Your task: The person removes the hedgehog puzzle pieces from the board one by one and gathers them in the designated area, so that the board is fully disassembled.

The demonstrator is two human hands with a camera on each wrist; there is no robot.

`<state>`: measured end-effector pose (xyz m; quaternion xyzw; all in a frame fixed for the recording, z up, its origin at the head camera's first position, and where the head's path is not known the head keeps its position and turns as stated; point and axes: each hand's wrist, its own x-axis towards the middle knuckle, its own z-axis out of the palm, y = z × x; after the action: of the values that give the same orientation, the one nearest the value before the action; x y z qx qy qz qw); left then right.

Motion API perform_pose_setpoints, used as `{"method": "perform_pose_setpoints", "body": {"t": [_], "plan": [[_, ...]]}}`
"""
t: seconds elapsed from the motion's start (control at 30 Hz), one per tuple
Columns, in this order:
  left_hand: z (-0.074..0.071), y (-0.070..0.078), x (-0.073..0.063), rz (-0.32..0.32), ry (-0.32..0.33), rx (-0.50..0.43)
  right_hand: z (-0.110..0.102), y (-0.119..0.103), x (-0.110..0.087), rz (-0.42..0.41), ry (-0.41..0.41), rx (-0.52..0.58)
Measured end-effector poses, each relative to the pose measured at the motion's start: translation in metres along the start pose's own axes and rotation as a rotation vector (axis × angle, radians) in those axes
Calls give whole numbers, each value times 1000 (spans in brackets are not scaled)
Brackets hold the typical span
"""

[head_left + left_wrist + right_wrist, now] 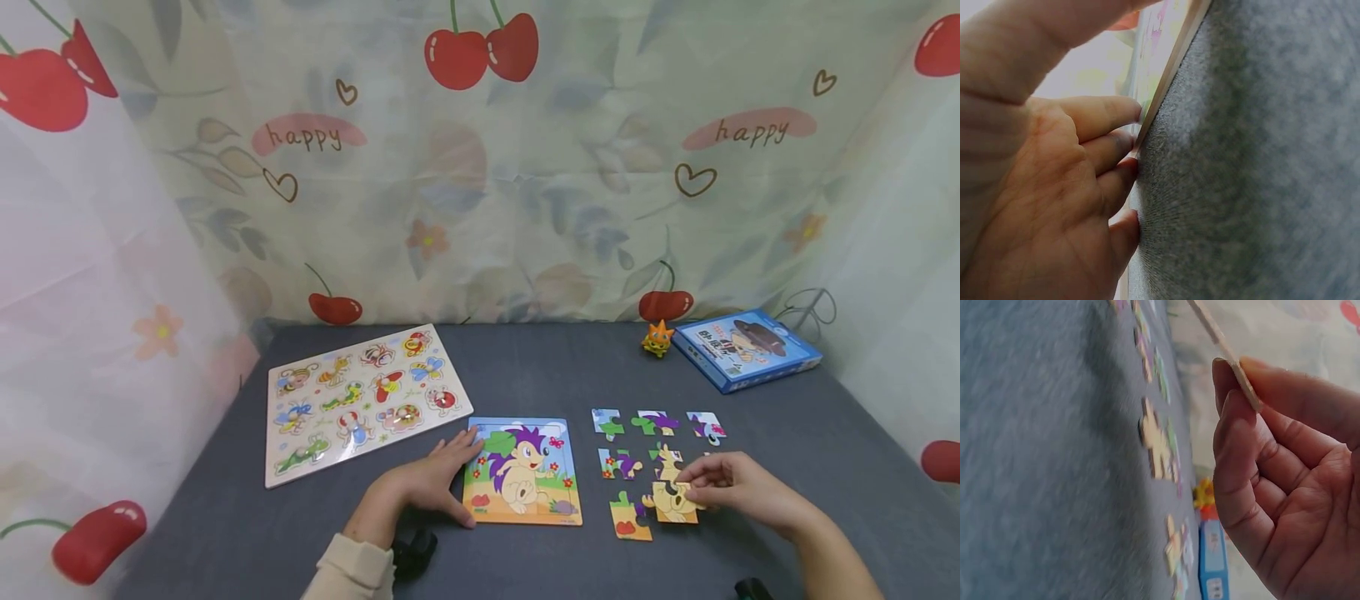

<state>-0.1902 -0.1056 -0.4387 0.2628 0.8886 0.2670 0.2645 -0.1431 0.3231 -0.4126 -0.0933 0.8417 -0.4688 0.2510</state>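
Note:
My left hand (433, 475) rests at the left side of a square hedgehog puzzle board (555, 504), fingers at its upper corner and thumb near the lower one. The left wrist view shows that hand's fingertips (1125, 112) close to the board's thin wooden edge. Between thumb and fingers, my right hand (738, 487) pinches a cream-coloured puzzle piece (675, 510) by its right side. In the right wrist view the piece (1244, 384) appears edge-on, raised off the table. Below it are loose pieces, among them a cream one (667, 458) and an orange-bottomed one (628, 517).
A larger insect peg board (345, 429) lies at the left, near the hedgehog board's corner. Further loose pieces (656, 422) form rows at the right. Behind them stand a small orange toy (657, 339) and a blue box (750, 350). A patterned curtain (517, 250) hangs behind the table.

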Motion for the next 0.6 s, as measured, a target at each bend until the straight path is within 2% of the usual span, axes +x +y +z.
{"method": "perform_pose_setpoints", "body": {"t": [0.23,0.6], "plan": [[-1,0,0,16,-4,-4,-7,17,-4,25,-15,23],[-1,0,0,-1,-9,-7,-9,35,-4,29,-54,72]]}}
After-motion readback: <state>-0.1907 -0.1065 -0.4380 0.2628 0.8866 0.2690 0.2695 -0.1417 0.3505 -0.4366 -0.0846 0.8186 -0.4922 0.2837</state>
